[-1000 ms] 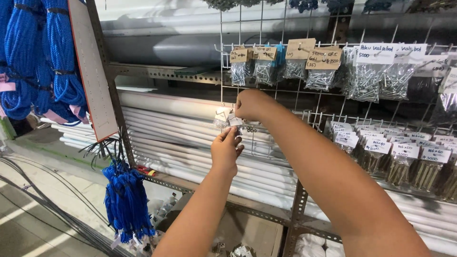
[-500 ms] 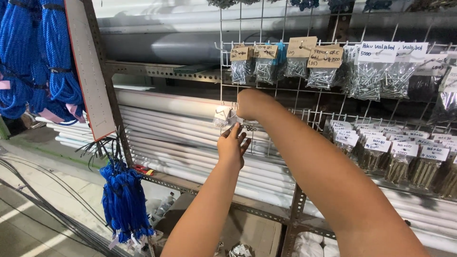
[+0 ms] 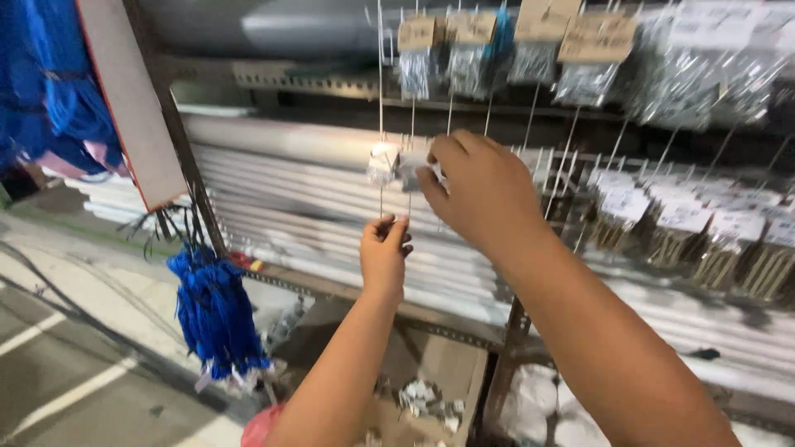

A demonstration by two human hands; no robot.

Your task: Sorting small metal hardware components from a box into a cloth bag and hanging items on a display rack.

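Pinching a small clear bag (image 3: 385,163) at the wire rack (image 3: 381,91), the right hand (image 3: 484,190) could drop it if those fingers loosen, while the left hand (image 3: 383,252) grips the wire below.

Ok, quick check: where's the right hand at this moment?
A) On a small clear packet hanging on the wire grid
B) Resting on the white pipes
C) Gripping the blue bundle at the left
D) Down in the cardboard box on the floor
A: the right hand is up at the wire grid, fingers on a small clear packet, well away from the blue bundle and the cardboard box.
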